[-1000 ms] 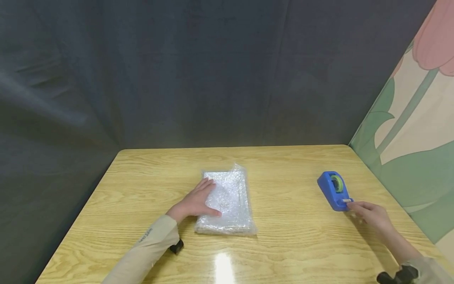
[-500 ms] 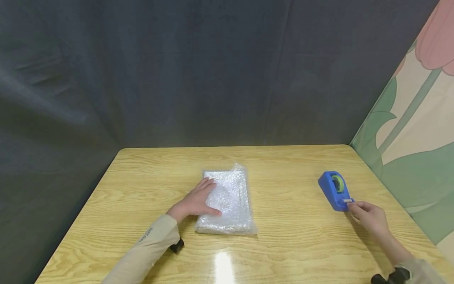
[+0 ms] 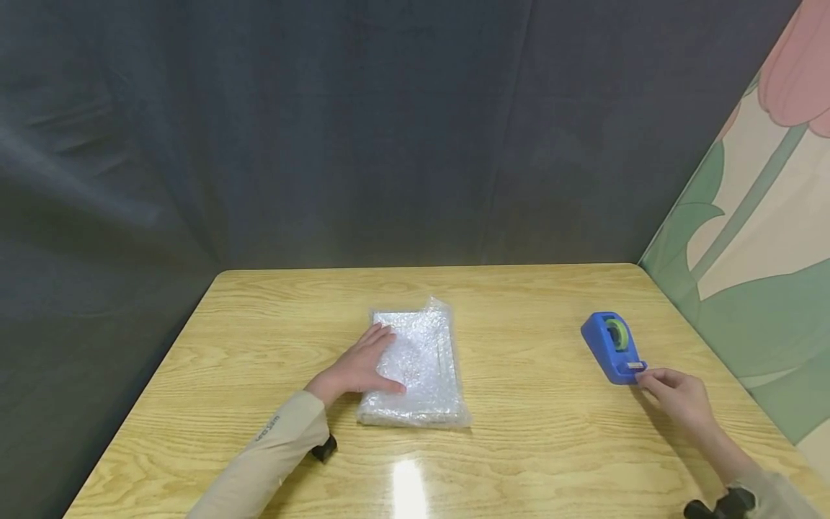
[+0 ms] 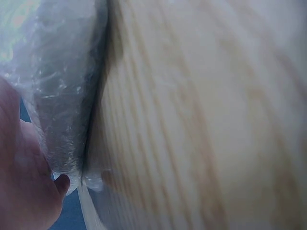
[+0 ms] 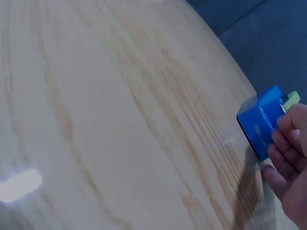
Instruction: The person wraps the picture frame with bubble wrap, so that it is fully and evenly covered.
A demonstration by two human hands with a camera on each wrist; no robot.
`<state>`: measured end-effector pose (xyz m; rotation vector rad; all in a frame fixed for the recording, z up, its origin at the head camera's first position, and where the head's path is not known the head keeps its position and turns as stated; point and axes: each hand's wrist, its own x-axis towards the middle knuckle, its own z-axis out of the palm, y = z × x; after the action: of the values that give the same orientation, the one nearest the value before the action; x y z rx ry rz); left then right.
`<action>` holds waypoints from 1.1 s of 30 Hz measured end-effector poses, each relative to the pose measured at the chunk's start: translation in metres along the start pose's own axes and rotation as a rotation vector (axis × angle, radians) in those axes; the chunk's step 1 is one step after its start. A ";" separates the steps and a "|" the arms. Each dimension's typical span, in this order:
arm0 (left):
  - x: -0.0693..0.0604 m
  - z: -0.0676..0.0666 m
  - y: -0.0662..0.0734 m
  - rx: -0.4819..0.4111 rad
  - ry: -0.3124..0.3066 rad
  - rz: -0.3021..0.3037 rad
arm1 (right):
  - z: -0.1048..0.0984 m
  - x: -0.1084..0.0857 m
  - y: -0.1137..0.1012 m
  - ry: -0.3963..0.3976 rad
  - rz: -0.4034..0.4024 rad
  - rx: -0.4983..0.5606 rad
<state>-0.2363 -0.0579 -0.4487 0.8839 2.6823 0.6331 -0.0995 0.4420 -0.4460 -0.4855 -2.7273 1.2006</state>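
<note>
A flat rectangular bundle in bubble wrap [image 3: 424, 367] lies on the table. My left hand [image 3: 359, 367] rests on its left side with fingers spread and thumb stretched across the top. The left wrist view shows the crinkled wrap [image 4: 62, 81] beside that hand [image 4: 29, 177]. At the right stands a blue tape dispenser [image 3: 608, 353] with a green-cored roll [image 3: 617, 335]. With thumb and forefinger together, my right hand [image 3: 679, 398] pinches the tape's end at the dispenser's cutter. The tape itself is too thin to make out. In the right wrist view, curled fingers [image 5: 288, 148] cover part of the dispenser [image 5: 261, 122].
The wooden table [image 3: 519, 447] reaches back to a dark curtain [image 3: 415, 144]. A flower-patterned cloth [image 3: 772, 288] hangs along the right side, close to the dispenser. Wrist cameras, such as the black one [image 3: 324, 448] at the left cuff, sit under the sleeves.
My right hand stays at the dispenser's cutter end, its wrist shifted slightly left from a second ago. The left hand and the wrapped bundle have not moved.
</note>
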 end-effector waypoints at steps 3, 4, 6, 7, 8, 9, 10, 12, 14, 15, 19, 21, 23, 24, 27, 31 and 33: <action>0.000 0.000 -0.001 -0.005 -0.001 0.000 | -0.006 -0.002 -0.006 -0.042 -0.033 0.000; 0.000 0.000 -0.001 -0.009 0.001 0.000 | -0.008 -0.002 -0.010 -0.056 -0.048 0.011; -0.001 0.000 -0.001 -0.012 0.003 -0.001 | -0.011 -0.003 -0.020 -0.070 -0.092 0.012; -0.001 -0.001 0.000 -0.012 0.006 0.000 | -0.012 -0.003 -0.026 -0.080 -0.114 0.010; -0.001 -0.001 0.000 -0.010 0.004 -0.004 | -0.013 -0.003 -0.032 -0.089 -0.132 0.012; -0.002 -0.001 0.000 -0.011 0.006 -0.004 | -0.013 -0.003 -0.039 -0.101 -0.146 0.014; -0.002 -0.002 0.001 -0.013 0.009 -0.003 | -0.013 -0.004 -0.046 -0.114 -0.156 0.013; -0.002 -0.002 0.001 -0.010 0.009 -0.004 | -0.010 -0.005 -0.059 -0.136 -0.175 0.009; -0.002 -0.002 0.002 -0.009 0.009 -0.003 | -0.006 -0.007 -0.073 -0.158 -0.194 0.025; -0.002 -0.002 0.002 -0.009 0.010 -0.002 | -0.004 -0.008 -0.079 -0.165 -0.207 0.028; -0.001 -0.001 0.003 -0.006 0.006 -0.003 | 0.012 -0.008 -0.105 -0.194 -0.265 0.083; 0.000 -0.001 0.003 -0.005 0.006 -0.003 | 0.023 -0.006 -0.119 -0.216 -0.294 0.133; 0.001 -0.001 0.002 -0.005 0.005 -0.002 | 0.036 -0.003 -0.133 -0.247 -0.321 0.191; 0.001 -0.001 0.002 -0.006 0.007 0.000 | 0.043 -0.002 -0.141 -0.266 -0.329 0.224; 0.002 0.000 0.002 -0.013 0.003 -0.003 | 0.064 0.002 -0.164 -0.313 -0.346 0.277; 0.003 0.002 0.000 -0.009 0.002 -0.009 | 0.095 0.006 -0.193 -0.345 -0.371 0.348; 0.003 0.002 -0.001 -0.002 0.005 -0.010 | 0.111 0.007 -0.205 -0.349 -0.380 0.390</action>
<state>-0.2386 -0.0567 -0.4512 0.8687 2.6883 0.6363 -0.1820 0.2371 -0.3706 0.2994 -2.5606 1.7664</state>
